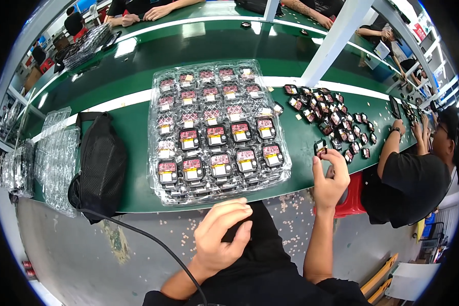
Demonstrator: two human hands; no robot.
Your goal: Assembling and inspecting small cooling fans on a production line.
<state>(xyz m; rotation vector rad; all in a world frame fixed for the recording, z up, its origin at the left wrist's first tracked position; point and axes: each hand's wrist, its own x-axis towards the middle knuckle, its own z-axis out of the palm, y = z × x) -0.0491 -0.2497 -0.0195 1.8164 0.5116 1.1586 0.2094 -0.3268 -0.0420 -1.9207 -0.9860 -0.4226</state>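
A factory workshop: workers [410, 176] sit along a long green desk [300, 145] with clear blister trays [61, 160] and piled black devices [336, 118].

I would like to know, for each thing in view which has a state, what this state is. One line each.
Right hand: pinching a small black case.
Left hand: empty, fingers loosely bent.
Top clear tray: partly filled, mainly its two nearest rows.
Loose cases: heaped on the bench.
Black bag: lying on the bench.
Black cable: curved, unheld.
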